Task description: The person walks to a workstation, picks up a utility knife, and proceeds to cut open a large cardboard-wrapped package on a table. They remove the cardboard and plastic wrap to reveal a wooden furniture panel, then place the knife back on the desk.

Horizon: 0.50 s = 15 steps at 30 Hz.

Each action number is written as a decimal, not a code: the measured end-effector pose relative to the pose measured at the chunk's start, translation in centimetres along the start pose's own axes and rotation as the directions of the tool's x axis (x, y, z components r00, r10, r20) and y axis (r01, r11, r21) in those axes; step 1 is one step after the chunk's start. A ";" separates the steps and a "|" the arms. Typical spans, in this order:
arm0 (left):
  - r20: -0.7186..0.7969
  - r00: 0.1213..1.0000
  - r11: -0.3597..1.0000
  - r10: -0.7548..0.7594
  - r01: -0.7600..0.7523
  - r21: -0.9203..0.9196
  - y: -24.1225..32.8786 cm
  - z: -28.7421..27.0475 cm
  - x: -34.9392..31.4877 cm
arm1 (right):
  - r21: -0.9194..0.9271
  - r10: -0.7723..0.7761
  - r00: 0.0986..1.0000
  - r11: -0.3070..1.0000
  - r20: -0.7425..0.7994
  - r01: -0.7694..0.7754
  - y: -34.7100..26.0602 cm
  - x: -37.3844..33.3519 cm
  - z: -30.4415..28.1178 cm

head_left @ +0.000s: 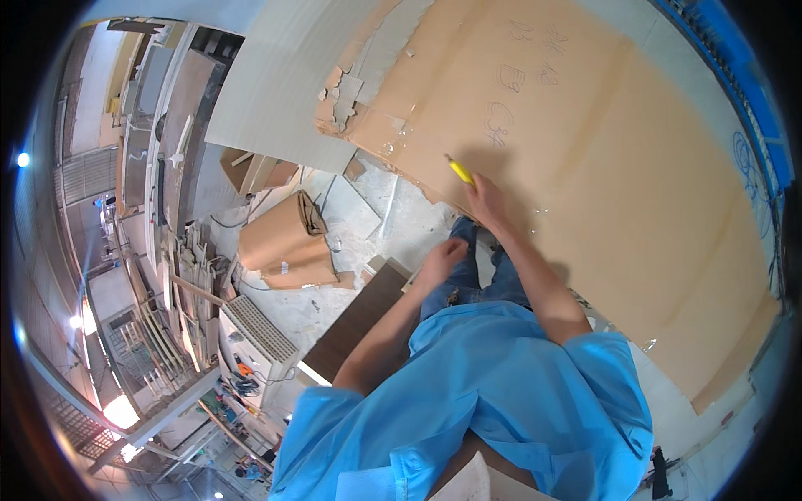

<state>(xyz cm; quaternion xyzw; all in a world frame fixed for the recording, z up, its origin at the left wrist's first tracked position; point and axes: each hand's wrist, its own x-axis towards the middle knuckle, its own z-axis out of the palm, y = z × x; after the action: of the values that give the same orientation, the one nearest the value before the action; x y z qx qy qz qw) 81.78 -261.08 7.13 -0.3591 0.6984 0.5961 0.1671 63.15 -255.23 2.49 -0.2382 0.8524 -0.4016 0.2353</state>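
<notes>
My right hand (484, 200) is closed around a slim yellow tool, apparently a utility knife (460, 172), whose narrow dark tip points away from me to the left. It is over the near edge of a large brown cardboard sheet (568, 192), which lies on a broad flat surface and has handwriting on it. The sheet's left end is torn, with pale grey layers showing. My left hand (443, 260) is in front of my legs, apart from the cardboard, its fingers curled in with nothing visible in them.
A rolled piece of brown cardboard (288, 242) stands on the littered floor at left. Closer to me are a dark brown panel (355, 321) and a perforated light-coloured block (259, 326). Stacked wood strips (188, 292) line the far left. A blue frame (743, 92) edges the right.
</notes>
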 end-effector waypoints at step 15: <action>-0.212 0.938 0.787 -0.273 0.091 -0.610 -3.8 -18.3 4.6 | -0.200 0.090 0.991 0.977 0.099 -0.069 -4.1 9.4 6.3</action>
<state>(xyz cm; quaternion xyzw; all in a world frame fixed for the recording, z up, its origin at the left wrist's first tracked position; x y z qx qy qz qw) 84.83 -280.02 5.65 -0.5425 0.4559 0.7056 0.0005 60.52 -266.71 0.18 -0.2473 0.8828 -0.2925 0.2719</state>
